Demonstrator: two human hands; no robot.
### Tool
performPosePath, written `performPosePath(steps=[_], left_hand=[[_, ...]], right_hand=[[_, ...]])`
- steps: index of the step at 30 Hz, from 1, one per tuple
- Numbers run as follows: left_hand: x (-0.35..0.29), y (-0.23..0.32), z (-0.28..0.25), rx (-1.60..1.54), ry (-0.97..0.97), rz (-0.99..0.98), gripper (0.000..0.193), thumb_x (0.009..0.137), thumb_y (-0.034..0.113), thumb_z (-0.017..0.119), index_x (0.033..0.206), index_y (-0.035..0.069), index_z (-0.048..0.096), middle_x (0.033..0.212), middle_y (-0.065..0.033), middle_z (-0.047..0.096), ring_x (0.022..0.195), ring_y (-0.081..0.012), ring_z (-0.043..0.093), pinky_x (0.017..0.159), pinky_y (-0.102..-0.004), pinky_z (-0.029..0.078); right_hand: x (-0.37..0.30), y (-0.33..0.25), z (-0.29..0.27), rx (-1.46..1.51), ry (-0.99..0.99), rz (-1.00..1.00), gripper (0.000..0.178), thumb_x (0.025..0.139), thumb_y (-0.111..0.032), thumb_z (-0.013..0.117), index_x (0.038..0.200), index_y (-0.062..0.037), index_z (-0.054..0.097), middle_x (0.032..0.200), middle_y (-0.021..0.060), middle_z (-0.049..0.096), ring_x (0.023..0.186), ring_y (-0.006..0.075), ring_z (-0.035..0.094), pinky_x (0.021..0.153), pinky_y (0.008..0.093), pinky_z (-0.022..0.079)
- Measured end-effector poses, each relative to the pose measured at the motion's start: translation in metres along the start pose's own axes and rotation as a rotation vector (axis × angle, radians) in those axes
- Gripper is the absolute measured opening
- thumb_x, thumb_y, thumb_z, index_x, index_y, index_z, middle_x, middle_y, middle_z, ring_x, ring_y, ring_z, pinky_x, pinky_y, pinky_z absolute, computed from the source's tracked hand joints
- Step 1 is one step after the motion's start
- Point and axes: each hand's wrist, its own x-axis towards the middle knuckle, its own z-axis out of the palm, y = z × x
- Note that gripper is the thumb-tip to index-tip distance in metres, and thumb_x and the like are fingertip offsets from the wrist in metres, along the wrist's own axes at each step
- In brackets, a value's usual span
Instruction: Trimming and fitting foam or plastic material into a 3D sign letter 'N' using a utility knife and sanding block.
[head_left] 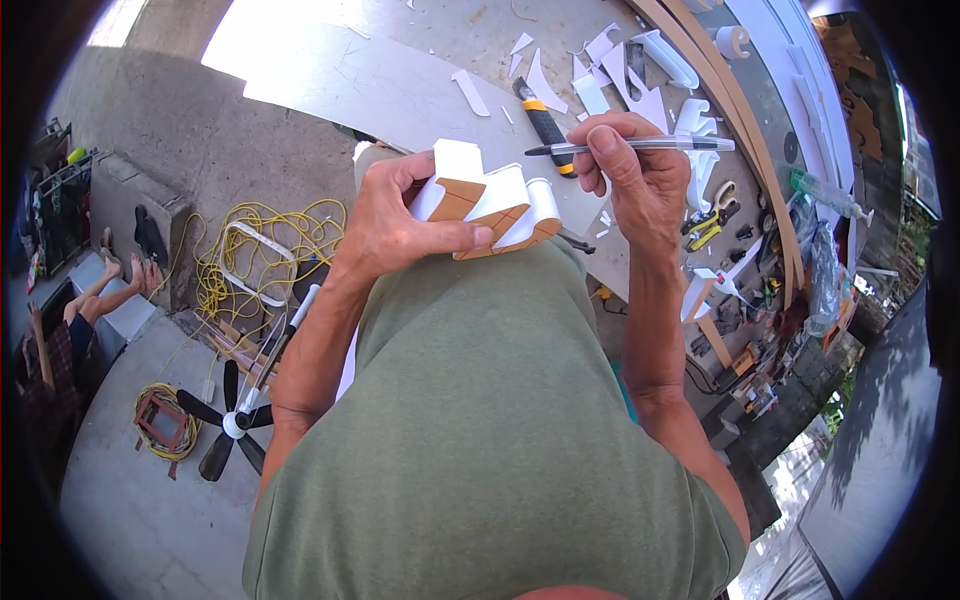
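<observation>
My left hand (388, 225) is closed around a white block-shaped piece (506, 192) with a stepped, curved outline and brown faces marked with thin lines. Its thumb presses the brown side while the fingers wrap behind. To the right, my right hand (640, 175) pinches a clear-barrelled pen (655, 144) between thumb and fingers. The pen's dark tip points left, toward the white piece but apart from it. Just behind the pen, a black and yellow utility knife (545, 125) lies on the table, partly covered by the pen.
White offcuts (540, 80) are strewn over the worktable (420, 95). Yellow-handled pliers (708, 228) and small tools lie at the right, beside long brown strips (745, 130). Leftward on the floor are tangled yellow cord (255, 250) and a black fan blade set (233, 423). Another person's legs (105, 285) show far left.
</observation>
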Motion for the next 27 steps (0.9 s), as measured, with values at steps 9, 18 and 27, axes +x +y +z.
performPosePath(steps=[9,18,27], left_hand=[[-0.001,0.000,0.002,0.196,-0.003,0.023,0.060,0.057,0.036,0.088,0.095,-0.008,0.071,0.085,-0.0155,0.072,0.069,-0.0178,0.065,0.064,-0.0289,0.050],[0.011,0.004,0.003,0.222,-0.106,0.049,0.056,0.056,0.037,0.085,0.087,-0.007,0.070,0.071,-0.0126,0.067,0.063,-0.0185,0.061,0.059,-0.0310,0.046],[0.016,0.002,0.003,0.172,-0.259,0.062,0.058,0.055,0.038,0.083,0.088,-0.008,0.070,0.073,-0.0133,0.067,0.062,-0.0208,0.061,0.059,-0.0309,0.047]], right_hand=[[0.021,0.014,0.002,-0.088,-0.116,-0.414,0.027,0.102,-0.024,0.058,0.100,-0.0009,0.071,0.083,0.0049,0.066,0.066,0.0068,0.056,0.055,0.0191,0.041],[0.017,0.017,-0.007,0.145,-0.352,0.223,0.028,0.097,-0.021,0.066,0.117,-0.0016,0.067,0.090,0.0014,0.065,0.058,-0.0008,0.043,0.049,0.0168,0.033],[0.031,0.050,-0.004,0.206,-0.724,0.153,0.049,0.082,-0.023,0.080,0.125,-0.0022,0.066,0.116,0.0086,0.068,0.102,0.0162,0.065,0.090,0.0293,0.052]])
